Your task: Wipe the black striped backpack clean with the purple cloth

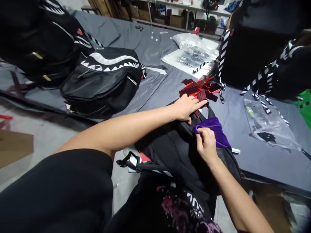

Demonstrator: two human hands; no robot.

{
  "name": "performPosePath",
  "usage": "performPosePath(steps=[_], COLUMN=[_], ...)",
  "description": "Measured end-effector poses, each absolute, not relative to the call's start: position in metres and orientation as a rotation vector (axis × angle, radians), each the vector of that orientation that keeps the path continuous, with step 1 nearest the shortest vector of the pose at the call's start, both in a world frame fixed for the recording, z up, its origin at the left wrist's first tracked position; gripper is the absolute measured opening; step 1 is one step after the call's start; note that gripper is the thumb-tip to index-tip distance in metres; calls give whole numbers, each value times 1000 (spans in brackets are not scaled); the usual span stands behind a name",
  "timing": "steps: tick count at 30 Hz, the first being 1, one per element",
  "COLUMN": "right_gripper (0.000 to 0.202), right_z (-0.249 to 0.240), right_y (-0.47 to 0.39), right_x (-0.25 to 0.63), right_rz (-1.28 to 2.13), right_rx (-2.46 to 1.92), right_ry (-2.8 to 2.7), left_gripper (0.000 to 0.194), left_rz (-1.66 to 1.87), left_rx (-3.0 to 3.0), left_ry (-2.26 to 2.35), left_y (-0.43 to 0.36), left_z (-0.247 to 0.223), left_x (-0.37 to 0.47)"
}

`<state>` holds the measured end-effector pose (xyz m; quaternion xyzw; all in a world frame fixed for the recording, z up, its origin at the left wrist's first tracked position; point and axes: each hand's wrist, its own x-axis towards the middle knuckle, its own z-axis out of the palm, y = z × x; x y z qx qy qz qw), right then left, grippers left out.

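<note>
A black backpack (165, 145) lies at the table's near edge, against my body. My left hand (186, 108) rests at its top end, fingers stretched out beside a pile of dark red and bright red tags (200, 89). My right hand (207, 144) is closed on the edge of a purple cloth (220, 132), which is spread over the bag's upper right part. A white label (236, 151) sticks out at the bag's right side. The backpack's strap with a black buckle (123, 160) hangs toward me on the left.
Black backpacks with white shark-mouth prints (104, 81) stand on the left. Clear plastic bags (194, 51) lie at the back; another plastic bag (269, 124) is on the right. Large black bags with striped straps (257, 55) stand behind it. Grey cloth (148, 94) covers the table.
</note>
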<state>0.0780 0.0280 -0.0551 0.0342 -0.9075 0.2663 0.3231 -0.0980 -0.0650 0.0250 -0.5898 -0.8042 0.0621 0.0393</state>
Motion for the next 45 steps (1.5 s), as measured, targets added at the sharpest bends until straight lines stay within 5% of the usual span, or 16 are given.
performPosePath(steps=[8,18,23,28,34,45], right_gripper=[13,13,15,18,29,24], right_z=[-67,-73,-69,-49,-31,-31], right_y=[29,35,40,62,66,84], right_x=[78,69,68,58,28,39], right_rz=[683,713,601,397,177,-50], right_rx=[46,2,24,354,785,903], right_ry=[-2365,-2393,-2466,-2662,-2811,-2830], left_gripper=[129,95,99,92,60,50], left_rz=[198,89,77,49,-21,-87], left_rx=[-1768,-1673,-1519,-1452,-1402,-1391], left_ry=[-2340,-2322,-2478,-2582,-2584,-2541], left_y=[-87,-71,-74,-72,-71,-73], left_z=[16,-3,-3,1,0,-1], left_x=[-70,-83,-78,-77,-78,-80])
